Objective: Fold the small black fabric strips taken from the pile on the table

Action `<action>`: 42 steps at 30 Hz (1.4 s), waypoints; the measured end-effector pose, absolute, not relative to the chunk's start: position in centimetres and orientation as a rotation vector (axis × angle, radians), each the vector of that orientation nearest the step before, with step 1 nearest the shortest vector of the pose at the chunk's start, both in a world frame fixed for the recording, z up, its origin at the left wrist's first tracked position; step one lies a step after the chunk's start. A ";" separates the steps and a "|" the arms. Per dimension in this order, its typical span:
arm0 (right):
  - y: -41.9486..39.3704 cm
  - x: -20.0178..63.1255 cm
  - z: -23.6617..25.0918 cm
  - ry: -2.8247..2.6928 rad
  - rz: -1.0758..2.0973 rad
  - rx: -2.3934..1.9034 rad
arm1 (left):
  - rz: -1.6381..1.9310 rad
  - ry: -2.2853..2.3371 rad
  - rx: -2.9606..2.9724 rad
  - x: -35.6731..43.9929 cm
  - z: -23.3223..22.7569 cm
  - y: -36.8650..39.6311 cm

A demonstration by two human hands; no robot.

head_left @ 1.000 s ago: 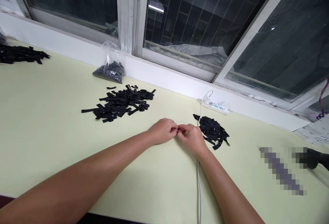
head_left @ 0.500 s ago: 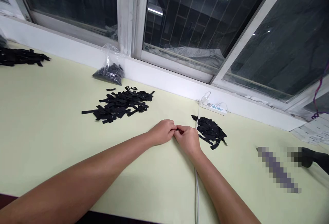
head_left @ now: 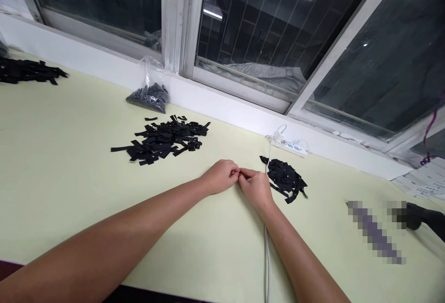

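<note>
My left hand [head_left: 222, 176] and my right hand [head_left: 256, 188] meet fingertip to fingertip above the pale yellow table [head_left: 194, 252]. Both are closed in a pinch. Whatever sits between the fingers is hidden or too small to name. Up and to the left of my left hand lies a loose pile of short black fabric strips [head_left: 163, 138]. Close beside my right hand, on its right, is a smaller heap of black strips [head_left: 285, 177].
A white cable [head_left: 267, 256] runs under my right wrist to a power strip [head_left: 290, 146] by the wall. A clear plastic bag [head_left: 149, 94] of dark pieces stands against the ledge. More black strips [head_left: 31, 71] lie far left. A blurred purple shape [head_left: 375, 233] is at right.
The fingers of both hands have shifted slightly against each other, and the dark bit seen between them is now less visible. The piles look the same; the view has moved a little.
</note>
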State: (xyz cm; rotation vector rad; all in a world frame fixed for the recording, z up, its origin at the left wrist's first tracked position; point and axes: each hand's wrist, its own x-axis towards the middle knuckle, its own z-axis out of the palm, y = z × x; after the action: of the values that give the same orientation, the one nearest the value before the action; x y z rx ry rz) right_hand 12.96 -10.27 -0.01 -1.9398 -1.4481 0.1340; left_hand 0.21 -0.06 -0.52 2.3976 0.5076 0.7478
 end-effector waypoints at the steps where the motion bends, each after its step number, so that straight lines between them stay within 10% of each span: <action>1: -10.3 13.0 0.0 -1.450 0.124 -1.934 | 0.749 0.516 2.377 0.2 -0.5 -0.1; 42: -10.2 15.0 -0.3 -1.237 0.284 -1.822 | 0.779 0.722 1.946 0.6 -0.7 0.9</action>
State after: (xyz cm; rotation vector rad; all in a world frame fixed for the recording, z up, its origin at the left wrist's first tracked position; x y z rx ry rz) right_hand 14.98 -10.18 -0.26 -1.8216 -1.2371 0.2836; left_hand 0.63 0.92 -0.71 1.9464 0.7217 0.7790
